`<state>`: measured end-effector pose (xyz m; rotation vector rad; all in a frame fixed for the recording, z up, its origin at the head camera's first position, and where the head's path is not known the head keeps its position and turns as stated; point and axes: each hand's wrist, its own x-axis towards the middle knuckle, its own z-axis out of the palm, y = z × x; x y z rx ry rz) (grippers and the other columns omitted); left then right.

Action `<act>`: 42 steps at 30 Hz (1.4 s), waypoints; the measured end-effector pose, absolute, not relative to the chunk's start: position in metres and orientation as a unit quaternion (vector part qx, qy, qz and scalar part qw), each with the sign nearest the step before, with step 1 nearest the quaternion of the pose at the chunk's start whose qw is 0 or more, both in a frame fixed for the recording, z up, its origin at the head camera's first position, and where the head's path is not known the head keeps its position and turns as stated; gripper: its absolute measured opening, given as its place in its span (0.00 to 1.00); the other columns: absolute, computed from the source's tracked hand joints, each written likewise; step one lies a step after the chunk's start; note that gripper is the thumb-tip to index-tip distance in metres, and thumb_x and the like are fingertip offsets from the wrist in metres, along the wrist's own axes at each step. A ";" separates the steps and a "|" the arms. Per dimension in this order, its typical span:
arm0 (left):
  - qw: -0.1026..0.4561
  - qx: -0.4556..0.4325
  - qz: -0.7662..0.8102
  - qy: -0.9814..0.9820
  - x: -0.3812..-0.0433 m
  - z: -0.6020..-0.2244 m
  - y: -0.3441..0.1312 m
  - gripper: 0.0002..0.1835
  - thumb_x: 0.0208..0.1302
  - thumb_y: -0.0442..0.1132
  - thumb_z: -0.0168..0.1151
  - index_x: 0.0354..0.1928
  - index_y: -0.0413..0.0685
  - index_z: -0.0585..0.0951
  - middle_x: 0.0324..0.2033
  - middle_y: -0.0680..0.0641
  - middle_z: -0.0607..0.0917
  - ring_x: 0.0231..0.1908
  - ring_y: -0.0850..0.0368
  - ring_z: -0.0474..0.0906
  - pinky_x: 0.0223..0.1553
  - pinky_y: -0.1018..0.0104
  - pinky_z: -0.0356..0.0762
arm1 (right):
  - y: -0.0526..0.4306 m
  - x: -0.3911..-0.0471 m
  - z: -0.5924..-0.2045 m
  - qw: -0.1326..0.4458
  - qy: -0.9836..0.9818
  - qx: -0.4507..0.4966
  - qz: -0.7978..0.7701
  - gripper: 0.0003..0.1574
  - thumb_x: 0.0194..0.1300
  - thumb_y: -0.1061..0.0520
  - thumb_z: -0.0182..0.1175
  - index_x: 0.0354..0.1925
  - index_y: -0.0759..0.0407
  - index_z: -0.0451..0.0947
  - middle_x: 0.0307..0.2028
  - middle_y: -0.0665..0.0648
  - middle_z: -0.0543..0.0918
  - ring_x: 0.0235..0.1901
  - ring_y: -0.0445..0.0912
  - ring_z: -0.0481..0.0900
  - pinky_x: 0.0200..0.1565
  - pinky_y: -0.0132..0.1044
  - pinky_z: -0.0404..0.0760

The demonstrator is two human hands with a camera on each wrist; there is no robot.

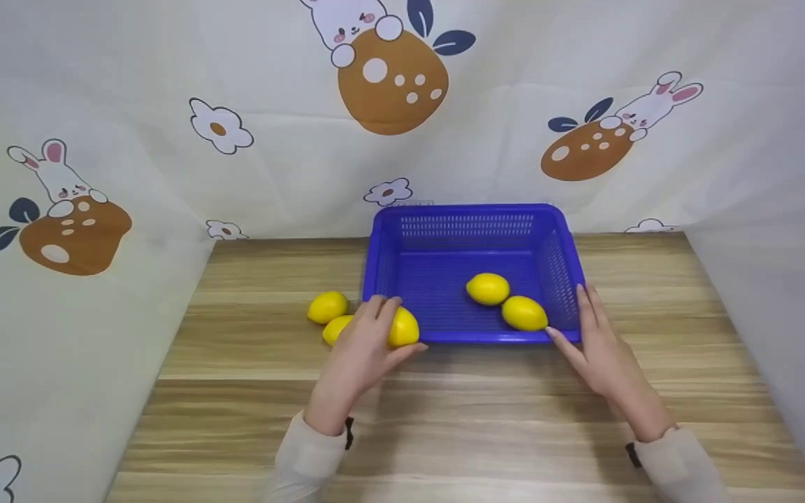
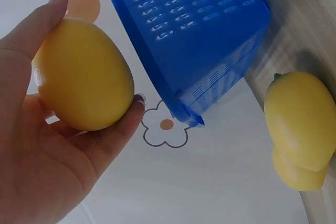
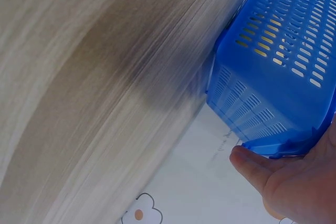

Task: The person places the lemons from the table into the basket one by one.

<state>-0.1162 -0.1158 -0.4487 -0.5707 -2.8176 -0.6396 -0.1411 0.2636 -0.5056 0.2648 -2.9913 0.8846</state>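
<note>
My left hand [image 1: 364, 353] holds a yellow lemon [image 2: 86, 74] between thumb and fingers, by the front left corner of a blue plastic basket [image 1: 476, 337]. In the left wrist view the held lemon is raised level with the basket rim. My right hand [image 1: 605, 356] lies against the basket's front right corner, fingers straight along the right side and thumb at the front rim. Inside the basket are two lemons, a rear lemon [image 1: 488, 288] and a front lemon [image 1: 524, 313]. Left of the basket sit another lemon [image 1: 327, 307] and one lemon [image 1: 336, 330] partly hidden behind my left hand.
Everything stands on a wood-grain table [image 1: 486, 419]. A pale cloth [image 1: 270, 175] printed with rabbits, brown fruit and flowers hangs behind the table and along both sides. The basket's back rim [image 1: 469, 207] is close to this cloth.
</note>
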 end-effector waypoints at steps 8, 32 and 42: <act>0.092 -0.194 -0.221 -0.951 -0.125 -0.453 -0.107 0.41 0.64 0.59 0.75 0.67 0.35 0.76 0.60 0.32 0.80 0.58 0.36 0.81 0.61 0.46 0.83 | 0.263 -0.141 -0.507 0.013 -0.954 0.085 0.286 0.56 0.81 0.39 0.54 0.84 0.67 0.40 0.83 0.72 0.42 0.75 0.77 0.58 0.67 0.78 0.65; 0.160 -0.193 -0.202 -0.947 -0.156 -0.473 -0.093 0.36 0.63 0.53 0.78 0.64 0.38 0.78 0.60 0.35 0.79 0.58 0.37 0.80 0.57 0.46 0.86 | 0.261 -0.141 -0.510 0.027 -0.951 0.088 0.294 0.56 0.80 0.39 0.56 0.84 0.68 0.42 0.83 0.74 0.44 0.75 0.76 0.59 0.68 0.77 0.64; 0.118 -0.182 -0.213 -0.953 -0.166 -0.475 -0.088 0.37 0.62 0.52 0.79 0.66 0.37 0.78 0.62 0.33 0.79 0.60 0.35 0.79 0.60 0.44 0.84 | 0.263 -0.142 -0.511 0.023 -0.952 0.085 0.294 0.57 0.80 0.37 0.55 0.84 0.68 0.40 0.83 0.73 0.43 0.75 0.76 0.59 0.69 0.76 0.64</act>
